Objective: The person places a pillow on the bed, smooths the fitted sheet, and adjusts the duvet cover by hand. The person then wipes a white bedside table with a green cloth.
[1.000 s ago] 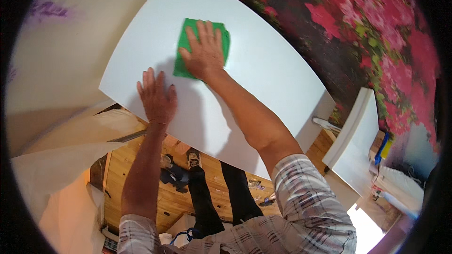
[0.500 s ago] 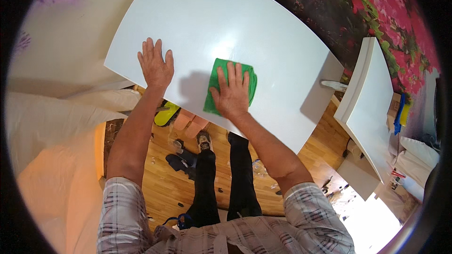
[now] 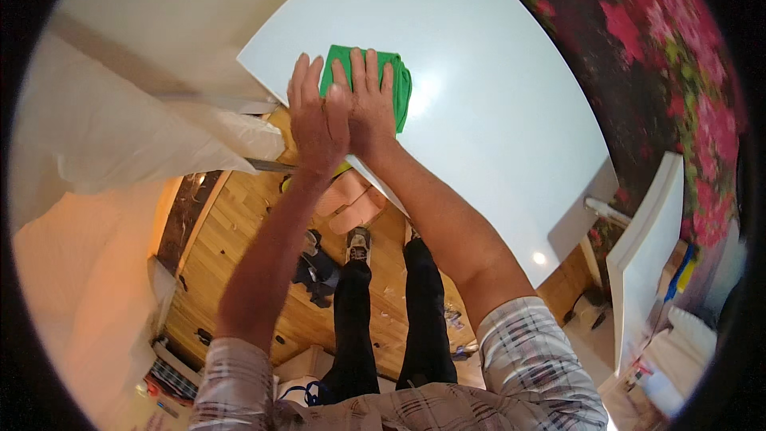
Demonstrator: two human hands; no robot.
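A folded green cloth [image 3: 403, 80] lies on the smooth white panel [image 3: 471, 112], near its left end. My right hand [image 3: 372, 104] rests flat on the cloth, fingers stretched over it and pressing it against the surface. Close against its left side is my left hand [image 3: 317, 116], with outstretched fingers and nothing seen in it. Its thumb reaches the side of my right hand, and its fingertips lie by the cloth's left edge. The part of the cloth under my right palm is hidden.
A second white panel [image 3: 642, 247] stands at the right, beside a pale leg-like piece [image 3: 606, 211]. Translucent sheeting [image 3: 144, 128] hangs at the left. Peach slippers [image 3: 351, 201] and dark footwear [image 3: 317, 271] lie on the wooden floor [image 3: 231, 271]. A floral wall [image 3: 638, 48] rises behind.
My right hand and the green cloth have slid leftward and away from me over the panel. My left hand now sits right beside the right one. The view has turned.
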